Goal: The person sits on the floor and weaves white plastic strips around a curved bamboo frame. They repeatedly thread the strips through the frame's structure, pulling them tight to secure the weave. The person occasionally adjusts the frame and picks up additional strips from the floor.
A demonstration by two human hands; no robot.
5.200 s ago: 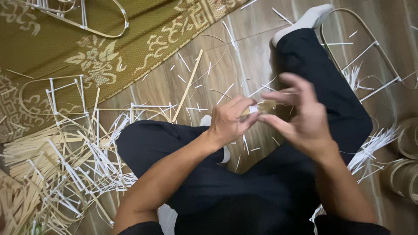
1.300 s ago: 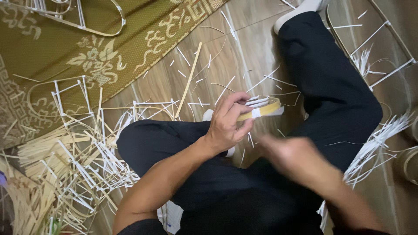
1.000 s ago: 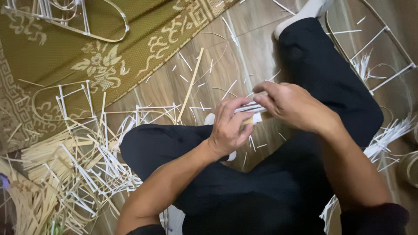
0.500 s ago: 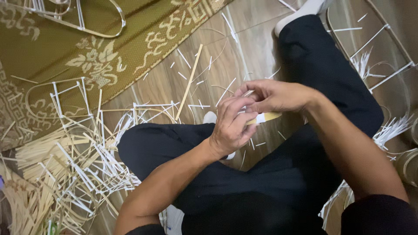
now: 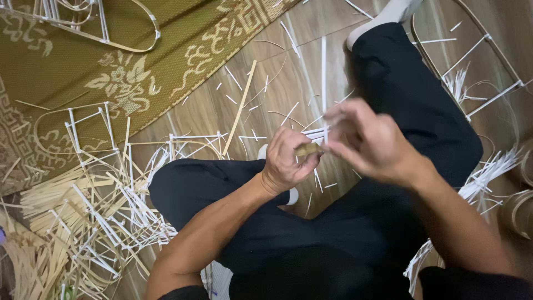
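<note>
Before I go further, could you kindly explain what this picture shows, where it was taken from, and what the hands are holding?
It is a single view from a camera worn on the person's head, looking down at their crossed legs on a wood floor. No machine is involved, only two bare hands. The left hand grips a small tan piece with thin white strips. The right hand, blurred, pinches an upright strip. Loose strips cover the floor at the left, beside a patterned olive mat. Bent strip frames lie at the right.

Left hand (image 5: 288,161) curled closed, right hand (image 5: 363,139) blurred, seemingly pinching, both raised over crossed legs.
</note>
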